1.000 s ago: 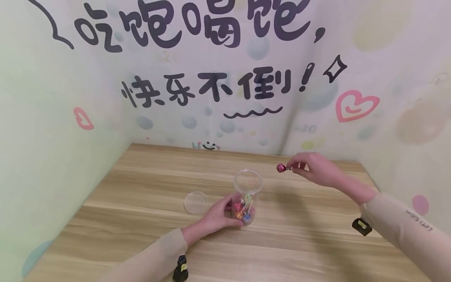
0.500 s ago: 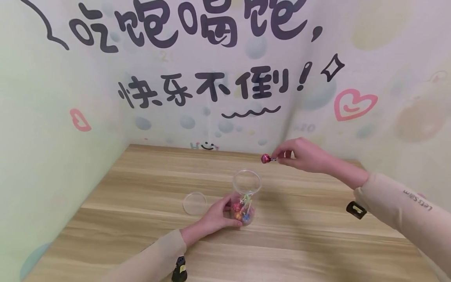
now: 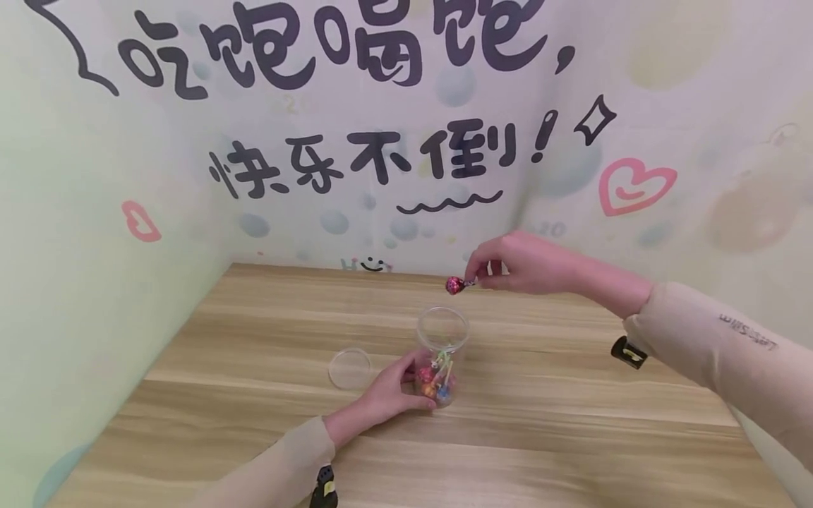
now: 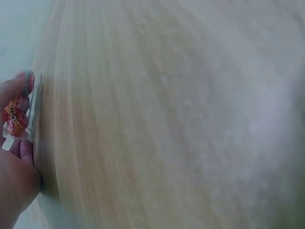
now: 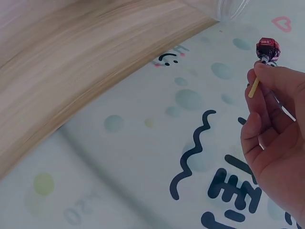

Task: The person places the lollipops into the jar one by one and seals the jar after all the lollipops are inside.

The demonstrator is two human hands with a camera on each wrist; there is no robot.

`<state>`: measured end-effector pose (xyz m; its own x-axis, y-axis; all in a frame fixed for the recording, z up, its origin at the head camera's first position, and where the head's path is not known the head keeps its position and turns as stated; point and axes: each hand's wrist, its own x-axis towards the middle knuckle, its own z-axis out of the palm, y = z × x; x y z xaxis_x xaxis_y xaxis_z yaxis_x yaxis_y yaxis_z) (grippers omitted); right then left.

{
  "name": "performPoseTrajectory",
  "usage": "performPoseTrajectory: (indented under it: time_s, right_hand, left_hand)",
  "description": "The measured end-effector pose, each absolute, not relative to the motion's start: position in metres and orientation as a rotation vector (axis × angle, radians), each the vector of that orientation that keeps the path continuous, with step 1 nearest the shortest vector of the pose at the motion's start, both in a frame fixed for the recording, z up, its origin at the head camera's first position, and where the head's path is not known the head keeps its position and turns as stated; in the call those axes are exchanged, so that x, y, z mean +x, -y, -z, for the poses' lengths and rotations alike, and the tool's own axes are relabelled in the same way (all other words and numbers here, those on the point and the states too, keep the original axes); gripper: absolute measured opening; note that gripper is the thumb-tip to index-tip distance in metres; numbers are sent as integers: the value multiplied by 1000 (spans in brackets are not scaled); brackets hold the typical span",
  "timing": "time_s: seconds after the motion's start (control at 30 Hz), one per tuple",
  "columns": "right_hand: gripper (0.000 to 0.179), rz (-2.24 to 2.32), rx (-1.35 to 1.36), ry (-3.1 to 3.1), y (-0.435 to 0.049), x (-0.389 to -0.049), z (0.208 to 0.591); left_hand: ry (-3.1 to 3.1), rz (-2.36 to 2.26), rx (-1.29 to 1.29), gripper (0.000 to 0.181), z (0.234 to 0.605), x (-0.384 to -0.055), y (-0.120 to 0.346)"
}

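Observation:
A clear plastic jar (image 3: pixel 442 330) stands upright on the table, its round mouth uncovered. Inside it lie several wrapped lollipops (image 3: pixel 435 381) in red, orange and blue. My left hand (image 3: pixel 389 390) grips the jar low on its left side; the left wrist view shows the fingers and thumb round it. Above and just behind the jar's mouth, my right hand (image 3: pixel 522 262) pinches a lollipop (image 3: pixel 454 285) in a dark red wrapper. In the right wrist view its yellow stick (image 5: pixel 254 88) runs between thumb and forefinger, the candy end pointing away from the palm.
A round clear lid (image 3: pixel 350 368) lies flat on the wooden table (image 3: pixel 273 324), left of the jar. Behind the table's back edge rises a printed wall (image 3: pixel 317 226) with dark lettering. Another wall (image 3: pixel 127 296) closes the left side.
My right hand has carried the lollipop leftward and slightly up, from right of the jar to above its mouth. The left hand keeps its grip on the jar.

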<state>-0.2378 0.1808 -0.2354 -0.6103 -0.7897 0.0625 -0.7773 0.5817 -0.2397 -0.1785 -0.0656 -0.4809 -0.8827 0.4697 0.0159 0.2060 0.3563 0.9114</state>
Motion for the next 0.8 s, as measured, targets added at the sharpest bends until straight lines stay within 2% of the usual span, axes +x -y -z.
performPoseTrajectory:
  time_s: [0.8]
  right_hand:
    - [15, 387, -1442, -2641, -160, -224, 235]
  left_hand:
    - [-2387, -1521, 607, 82, 478, -177, 67]
